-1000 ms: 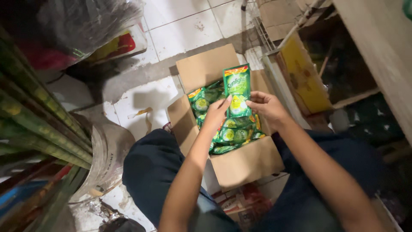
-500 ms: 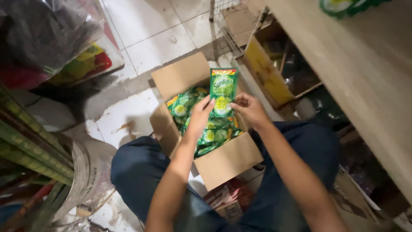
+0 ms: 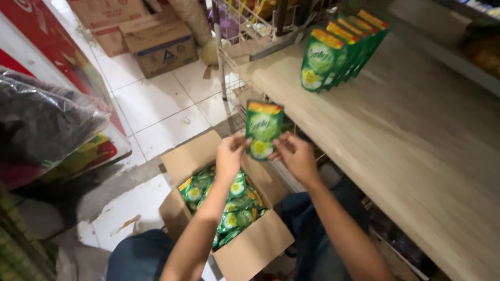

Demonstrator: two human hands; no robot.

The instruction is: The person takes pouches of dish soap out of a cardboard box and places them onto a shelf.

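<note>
A green pouch (image 3: 263,129) with a yellow-orange top is held upright in the air between both hands. My left hand (image 3: 229,155) grips its lower left edge and my right hand (image 3: 295,154) grips its lower right. Below them an open cardboard box (image 3: 250,248) rests between my knees, filled with several more green pouches (image 3: 225,203). On the wooden shelf (image 3: 396,135) to the right, a row of several matching pouches (image 3: 338,49) stands upright near the far end.
Closed cardboard boxes (image 3: 156,41) sit on the white tiled floor at the back. A wire rack (image 3: 239,36) stands by the shelf's end. A dark plastic-wrapped bundle (image 3: 41,125) and a red panel (image 3: 41,31) fill the left side.
Both hands have lifted one pouch up out of the box to shelf height. The camera has tilted up, so the shelf top and its row of pouches are now in view.
</note>
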